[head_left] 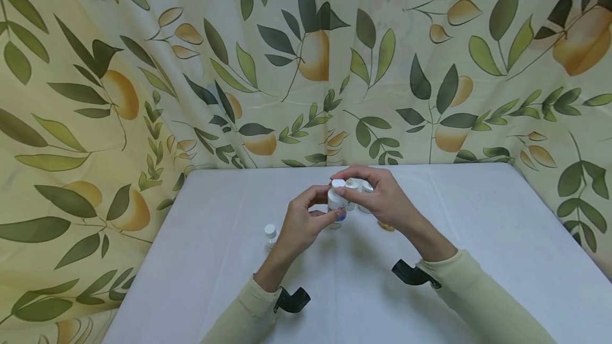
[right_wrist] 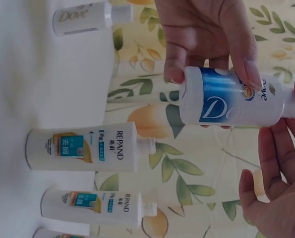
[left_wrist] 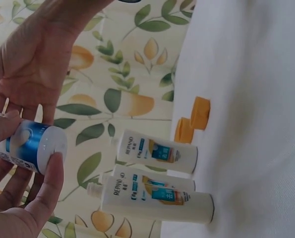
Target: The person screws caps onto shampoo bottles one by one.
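Observation:
A small white Dove bottle [head_left: 337, 203] with a blue label band is held upright above the table. My left hand [head_left: 302, 221] grips its body, the thumb low on the front. My right hand [head_left: 377, 195] pinches the white cap [head_left: 338, 183] at the top. In the right wrist view the bottle [right_wrist: 231, 96] shows its label, with the left hand [right_wrist: 206, 32] round the body and the right hand [right_wrist: 281, 193] at the cap end. The left wrist view shows the bottle's base, while its cap is hidden there.
Behind the hands stand three white REPAND bottles [left_wrist: 157, 201], the visible necks without caps. Two orange caps [left_wrist: 201, 113] lie near them. Another white Dove bottle [right_wrist: 83, 19] with its cap on stands to the left. A patterned curtain [head_left: 287, 68] backs the white table [head_left: 229, 216].

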The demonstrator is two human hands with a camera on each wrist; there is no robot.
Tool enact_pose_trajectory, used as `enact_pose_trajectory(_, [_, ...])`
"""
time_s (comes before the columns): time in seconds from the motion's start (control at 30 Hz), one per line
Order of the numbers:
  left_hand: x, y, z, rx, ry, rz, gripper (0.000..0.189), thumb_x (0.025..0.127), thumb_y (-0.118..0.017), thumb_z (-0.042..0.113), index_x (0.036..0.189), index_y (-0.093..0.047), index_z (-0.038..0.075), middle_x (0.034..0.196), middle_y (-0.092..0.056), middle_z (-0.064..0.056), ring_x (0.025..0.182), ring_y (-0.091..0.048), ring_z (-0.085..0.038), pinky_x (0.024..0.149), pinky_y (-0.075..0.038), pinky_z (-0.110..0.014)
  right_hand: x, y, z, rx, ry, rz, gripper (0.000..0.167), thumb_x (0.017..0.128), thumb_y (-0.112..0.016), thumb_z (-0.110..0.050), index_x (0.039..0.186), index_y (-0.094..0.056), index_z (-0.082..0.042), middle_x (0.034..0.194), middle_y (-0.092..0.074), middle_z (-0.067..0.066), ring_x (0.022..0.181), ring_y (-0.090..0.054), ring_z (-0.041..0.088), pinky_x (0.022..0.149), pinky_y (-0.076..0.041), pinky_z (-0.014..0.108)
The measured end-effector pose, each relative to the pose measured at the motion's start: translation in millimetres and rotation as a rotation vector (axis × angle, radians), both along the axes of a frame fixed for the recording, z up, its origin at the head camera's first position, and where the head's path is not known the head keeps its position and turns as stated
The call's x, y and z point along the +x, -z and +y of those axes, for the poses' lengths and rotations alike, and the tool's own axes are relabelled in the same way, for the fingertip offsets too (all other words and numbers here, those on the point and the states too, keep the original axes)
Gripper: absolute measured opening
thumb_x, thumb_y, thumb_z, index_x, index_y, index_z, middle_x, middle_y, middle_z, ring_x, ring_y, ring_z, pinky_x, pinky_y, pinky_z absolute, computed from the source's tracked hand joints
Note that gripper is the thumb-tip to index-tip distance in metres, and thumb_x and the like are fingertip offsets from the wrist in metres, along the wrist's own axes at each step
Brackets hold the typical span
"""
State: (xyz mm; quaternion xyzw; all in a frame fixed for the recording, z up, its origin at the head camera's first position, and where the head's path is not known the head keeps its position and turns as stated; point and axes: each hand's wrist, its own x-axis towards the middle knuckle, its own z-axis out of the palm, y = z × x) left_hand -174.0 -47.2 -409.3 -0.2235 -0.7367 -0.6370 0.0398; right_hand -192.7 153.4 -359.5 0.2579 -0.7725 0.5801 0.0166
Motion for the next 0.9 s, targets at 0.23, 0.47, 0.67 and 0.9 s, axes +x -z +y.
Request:
enact_pose_trajectory(0.23, [-0.1, -3.7, -2.8, -0.003, 0.037, -0.023, 0.045, 0.087, -0.082, 0.013, 0.129, -0.064, 0.013, 0.118, -0.067, -0.003, 0.106, -0.065, -0.018, 0.081, -0.062, -0.029, -1.0, -1.0, 0, 0.008, 0.004, 0.007, 0.021, 0.090, -0.079, -0.017, 0.111, -0.076, -0.017, 0.113, -0.072, -0.001, 0.115, -0.061, 0.020, 0.104, -0.044, 0.054])
enact_pose_trajectory(0.47, [-3.8, -6.9, -6.2, -0.023, 0.063, -0.057, 0.043, 0.089, -0.080, 0.014, 0.128, -0.065, 0.015, 0.121, -0.066, -0.002, 0.108, -0.064, -0.019, 0.086, -0.060, -0.028, -0.5, -0.7, 0, 0.006, 0.003, -0.017, 0.022, 0.090, -0.079, -0.015, 0.112, -0.075, -0.014, 0.115, -0.069, 0.004, 0.096, -0.065, 0.026, 0.074, -0.060, 0.032])
enact_pose_trajectory(0.67, [-5.8, -9.2, -7.2, -0.037, 0.078, -0.080, 0.043, 0.089, -0.080, 0.016, 0.129, -0.064, 0.014, 0.122, -0.065, -0.001, 0.109, -0.064, -0.019, 0.095, -0.058, -0.031, -0.3, -0.3, 2, 0.032, 0.014, 0.010, 0.022, 0.090, -0.079, -0.015, 0.112, -0.076, -0.014, 0.117, -0.068, 0.006, 0.093, -0.064, 0.029, 0.071, -0.060, 0.032])
enact_pose_trajectory(0.9, [-6.9, -13.1, -6.9, -0.047, 0.068, -0.081, 0.039, 0.090, -0.079, 0.020, 0.126, -0.065, 0.013, 0.125, -0.064, 0.000, 0.115, -0.061, -0.018, 0.098, -0.056, -0.032, 0.9, -2.6, 3, 0.055, 0.023, 0.018, 0.021, 0.089, -0.080, -0.017, 0.110, -0.076, -0.017, 0.118, -0.067, 0.002, 0.094, -0.063, 0.029, 0.072, -0.059, 0.032])
